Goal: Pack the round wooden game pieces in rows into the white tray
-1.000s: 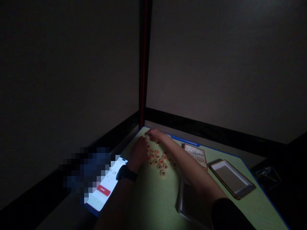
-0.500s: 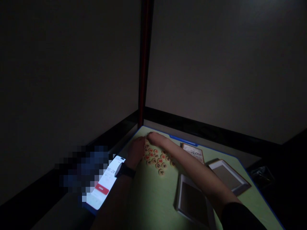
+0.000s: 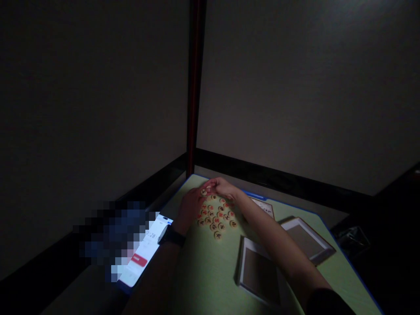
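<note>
Round pale Chinese chess pieces (image 3: 216, 220) with red and black characters lie loosely grouped on a green table (image 3: 206, 267). At the far side of the group, my left hand (image 3: 191, 204), wearing a dark watch, has its fingers curled beside a black-marked Chinese chess piece (image 3: 204, 192). My right hand (image 3: 223, 187) reaches in from the right, its fingers bent and meeting the left fingertips around that piece. Dim light blurs the exact finger contact. A few more pieces lie just under the right wrist.
A lit phone (image 3: 144, 251) showing a timer is left of my left wrist. An open box half (image 3: 262, 273) and another box half (image 3: 305, 238) lie on the right, with a printed card or lid (image 3: 264, 208) behind. Walls meet behind the table's far corner.
My right hand has shifted slightly right and lifted from the far corner, uncovering more pieces. A piece now shows between the two hands. The view has moved a little.
</note>
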`<state>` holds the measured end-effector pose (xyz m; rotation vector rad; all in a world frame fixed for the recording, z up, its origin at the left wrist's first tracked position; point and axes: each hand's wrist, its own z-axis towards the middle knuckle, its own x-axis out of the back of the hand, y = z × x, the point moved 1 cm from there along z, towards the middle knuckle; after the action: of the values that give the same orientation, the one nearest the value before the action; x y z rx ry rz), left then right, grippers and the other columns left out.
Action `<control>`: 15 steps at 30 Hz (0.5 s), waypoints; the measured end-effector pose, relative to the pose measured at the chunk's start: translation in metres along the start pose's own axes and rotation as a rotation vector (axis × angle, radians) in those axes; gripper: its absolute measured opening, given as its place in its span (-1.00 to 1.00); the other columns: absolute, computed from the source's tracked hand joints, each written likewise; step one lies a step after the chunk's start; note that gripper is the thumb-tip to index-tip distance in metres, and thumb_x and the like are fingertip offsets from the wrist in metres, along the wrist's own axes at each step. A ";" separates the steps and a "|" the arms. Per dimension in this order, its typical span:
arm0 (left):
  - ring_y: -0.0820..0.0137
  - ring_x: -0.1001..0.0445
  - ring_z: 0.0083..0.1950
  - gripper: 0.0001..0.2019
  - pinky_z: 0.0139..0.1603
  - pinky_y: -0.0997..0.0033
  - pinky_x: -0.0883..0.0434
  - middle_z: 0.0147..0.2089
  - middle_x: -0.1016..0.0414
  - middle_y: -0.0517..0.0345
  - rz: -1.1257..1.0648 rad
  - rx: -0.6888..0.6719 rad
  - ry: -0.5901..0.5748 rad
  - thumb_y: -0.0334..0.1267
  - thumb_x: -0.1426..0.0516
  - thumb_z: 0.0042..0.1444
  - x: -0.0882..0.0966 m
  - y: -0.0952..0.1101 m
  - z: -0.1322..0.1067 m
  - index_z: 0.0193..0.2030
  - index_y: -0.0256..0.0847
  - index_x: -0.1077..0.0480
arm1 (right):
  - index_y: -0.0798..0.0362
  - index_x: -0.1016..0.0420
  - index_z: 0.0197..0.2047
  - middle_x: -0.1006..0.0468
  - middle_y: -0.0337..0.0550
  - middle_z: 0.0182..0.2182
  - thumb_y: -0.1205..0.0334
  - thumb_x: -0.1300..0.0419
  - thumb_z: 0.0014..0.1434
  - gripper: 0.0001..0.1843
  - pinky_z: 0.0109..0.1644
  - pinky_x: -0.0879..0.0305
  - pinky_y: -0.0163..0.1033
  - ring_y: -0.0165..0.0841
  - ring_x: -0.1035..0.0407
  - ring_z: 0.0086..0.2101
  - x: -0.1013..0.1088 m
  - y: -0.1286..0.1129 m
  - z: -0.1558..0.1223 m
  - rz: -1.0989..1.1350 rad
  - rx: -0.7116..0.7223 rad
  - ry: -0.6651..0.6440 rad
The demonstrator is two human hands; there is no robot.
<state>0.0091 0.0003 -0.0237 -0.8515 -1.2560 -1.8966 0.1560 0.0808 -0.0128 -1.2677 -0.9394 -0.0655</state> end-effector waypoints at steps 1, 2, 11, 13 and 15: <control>0.33 -0.47 0.13 -0.62 0.20 0.39 -0.34 0.12 -0.54 0.02 0.000 0.007 0.002 -0.36 -0.05 0.27 0.001 0.002 0.000 0.21 -0.14 -0.39 | 0.20 -0.55 -0.11 -0.65 -0.07 -0.32 0.40 -0.15 0.19 -0.78 -0.12 -0.49 -0.28 -0.37 -0.55 -0.30 -0.001 -0.001 -0.001 0.025 0.002 0.006; 0.32 -0.48 0.11 -0.65 0.18 0.39 -0.35 0.11 -0.55 0.00 0.010 0.012 0.006 -0.36 -0.04 0.28 0.001 0.003 0.001 0.17 -0.16 -0.42 | 0.19 -0.55 -0.12 -0.66 -0.07 -0.33 0.38 -0.16 0.18 -0.79 -0.11 -0.49 -0.27 -0.36 -0.56 -0.30 -0.001 -0.001 -0.002 0.043 0.001 0.011; 0.30 -0.46 0.08 -0.73 0.18 0.34 -0.37 0.04 -0.51 -0.02 -0.021 0.036 0.157 -0.42 -0.07 0.22 -0.003 -0.009 0.000 0.03 -0.24 -0.45 | 0.16 -0.52 -0.14 -0.64 -0.16 -0.40 0.59 -0.15 0.03 -0.67 -0.23 -0.49 -0.32 -0.41 -0.53 -0.41 -0.002 0.013 0.005 -0.076 -0.086 0.100; 0.28 -0.45 0.07 -0.73 0.17 0.32 -0.38 0.03 -0.48 -0.01 -0.019 0.057 0.204 -0.43 -0.07 0.21 -0.002 -0.011 -0.001 0.02 -0.22 -0.44 | 0.15 -0.55 -0.26 -0.63 -0.20 -0.45 0.63 -0.16 -0.02 -0.71 -0.26 -0.45 -0.36 -0.41 -0.52 -0.42 -0.002 0.015 0.009 -0.163 -0.107 0.103; 0.27 -0.45 0.06 -0.74 0.16 0.31 -0.38 0.02 -0.46 0.00 -0.012 0.095 0.240 -0.43 -0.07 0.20 0.001 -0.013 -0.003 -0.01 -0.21 -0.44 | 0.14 -0.57 -0.36 -0.63 -0.22 -0.47 0.64 -0.17 -0.04 -0.73 -0.26 -0.41 -0.39 -0.40 -0.53 -0.39 0.000 0.016 0.012 -0.257 -0.116 0.089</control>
<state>-0.0028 0.0013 -0.0305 -0.5495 -1.1939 -1.8691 0.1575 0.0964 -0.0250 -1.2337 -1.0282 -0.3799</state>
